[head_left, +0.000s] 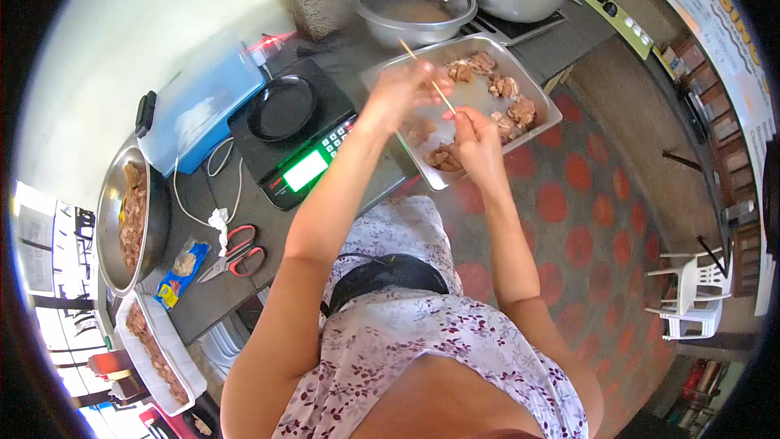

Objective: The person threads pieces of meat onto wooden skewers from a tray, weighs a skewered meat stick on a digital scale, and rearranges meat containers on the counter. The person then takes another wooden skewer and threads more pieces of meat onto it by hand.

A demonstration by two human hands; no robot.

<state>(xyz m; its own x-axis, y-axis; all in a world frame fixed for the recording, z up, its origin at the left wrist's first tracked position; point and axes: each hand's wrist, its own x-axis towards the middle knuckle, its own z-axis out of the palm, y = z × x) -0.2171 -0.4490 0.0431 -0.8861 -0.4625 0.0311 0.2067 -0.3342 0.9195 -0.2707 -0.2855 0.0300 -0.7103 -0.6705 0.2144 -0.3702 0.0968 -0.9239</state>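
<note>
The banner (719, 24) at right shows large letters beginning "BIBIN"; its smaller print is illegible. Marking on the scale (335, 97) is too small to read. The wooden skewer (441, 94) lies tilted above the metal tray (549, 117), which contains meat pieces (521, 111). The right hand (479, 145) pinches the skewer's lower end between thumb and fingers. The left hand (406, 91), blurred, is partly open beside the shaft; contact cannot be determined.
</note>
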